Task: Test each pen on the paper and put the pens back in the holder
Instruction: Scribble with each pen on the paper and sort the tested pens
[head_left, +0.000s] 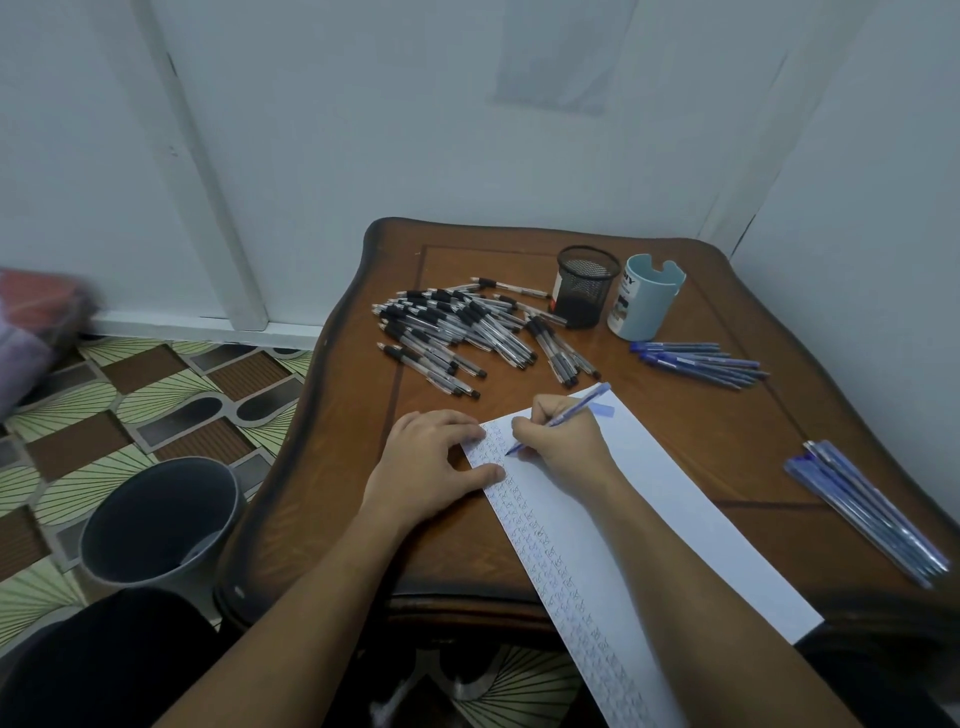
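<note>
My right hand (563, 434) grips a blue pen (576, 410), its tip touching the white paper (675, 499) near the sheet's far left corner. Rows of small ink marks run down the paper's left edge. My left hand (431, 462) lies flat, fingers pressing that edge of the paper. A black mesh holder (584, 286) and a pale blue holder (644, 299) stand at the back of the table. A heap of black-grip pens (457, 327) lies left of the holders. Several blue pens (701, 361) lie in front of the pale blue holder.
A pack of blue pens (867, 506) lies at the table's right edge. A grey bin (161, 519) stands on the patterned floor left of the wooden table (337, 415). White walls close in behind and to the right.
</note>
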